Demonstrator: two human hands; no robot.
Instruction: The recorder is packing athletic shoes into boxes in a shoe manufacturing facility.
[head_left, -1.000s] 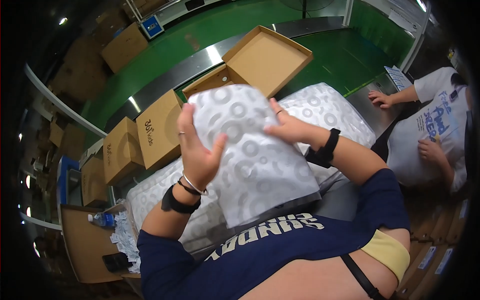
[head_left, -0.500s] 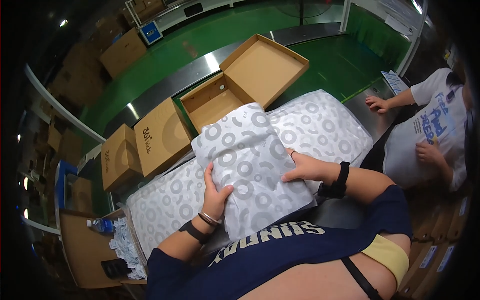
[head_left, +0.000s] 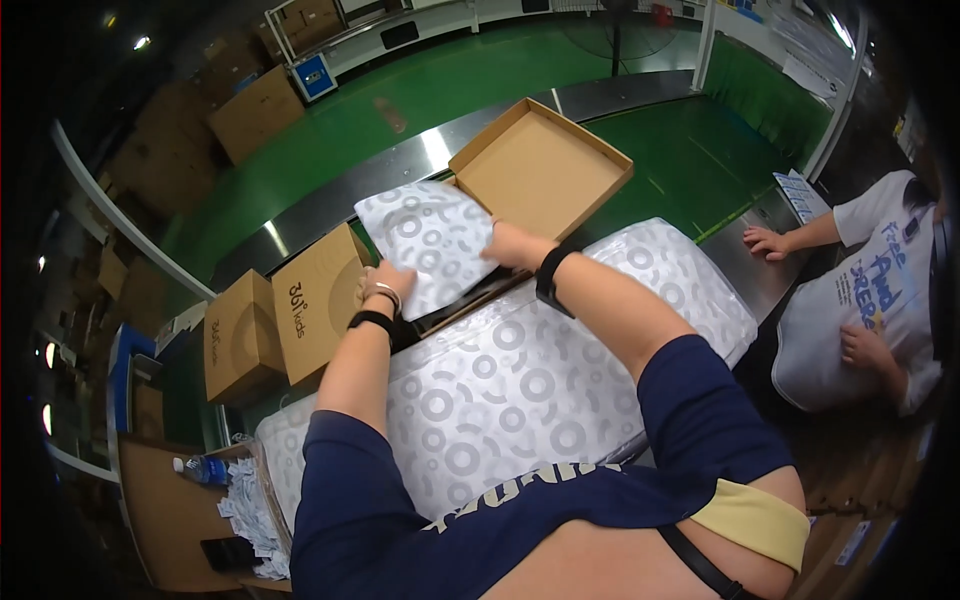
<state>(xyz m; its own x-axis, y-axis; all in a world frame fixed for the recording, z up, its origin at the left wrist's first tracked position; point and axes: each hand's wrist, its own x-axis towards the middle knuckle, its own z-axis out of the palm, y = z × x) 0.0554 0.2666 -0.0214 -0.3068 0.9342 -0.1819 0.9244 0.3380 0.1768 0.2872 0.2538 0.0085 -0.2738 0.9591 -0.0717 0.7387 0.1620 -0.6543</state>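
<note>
Both my hands hold a bundle of white tissue paper (head_left: 425, 235) printed with grey rings and arcs. It sits over the base of the open brown cardboard box, whose raised lid (head_left: 540, 170) stands behind it. My left hand (head_left: 385, 286) grips the bundle's near left edge, and my right hand (head_left: 518, 247) closes on its right side. A dark strip shows under the bundle's near edge; I cannot tell what it is. Most of the box base is hidden. In front lies a large stack of the same patterned paper (head_left: 500, 390) in clear plastic.
Two closed brown shoe boxes (head_left: 318, 300) stand left of the open box. At lower left, an open carton (head_left: 170, 510) holds small white paper slips (head_left: 252, 510) and a water bottle (head_left: 205, 470). Beyond runs a metal-edged green conveyor (head_left: 400, 165). Another person (head_left: 850, 300) stands at right.
My hands have carried the paper bundle forward and left, from near my chest to over the open box. The paper stack beneath is now uncovered.
</note>
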